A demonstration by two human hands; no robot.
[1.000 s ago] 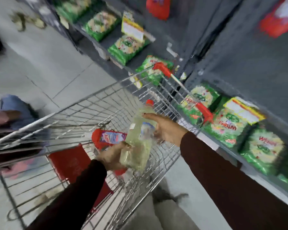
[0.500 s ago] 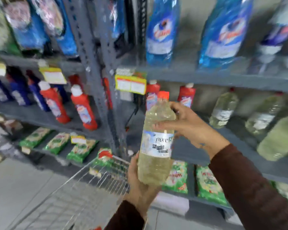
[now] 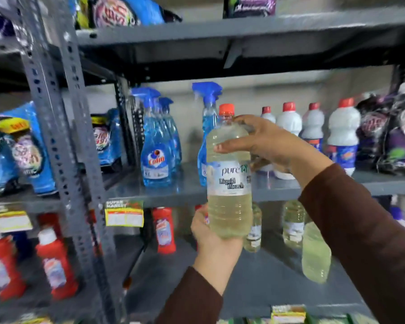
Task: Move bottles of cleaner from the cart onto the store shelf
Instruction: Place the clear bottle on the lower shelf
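I hold a clear bottle of pale yellow liquid bleach [image 3: 229, 183] with a red cap upright in front of the grey store shelf [image 3: 187, 188]. My left hand [image 3: 211, 237] cups its base from below. My right hand [image 3: 267, 143] grips its shoulder just under the neck. Several matching yellow bleach bottles [image 3: 294, 223] stand on the lower shelf behind and to the right of it. The cart is out of view.
Blue spray bottles [image 3: 156, 146] and white red-capped bottles [image 3: 343, 134] stand on the middle shelf. Red bottles [image 3: 56, 260] fill the lower left shelf. A perforated grey upright post [image 3: 63, 148] divides the shelving. Bagged detergent packs [image 3: 21, 153] sit at the left.
Both hands lifted the bleach bottle out of the cart and up to shelf height. My view swung from the cart up to the middle and lower shelves.
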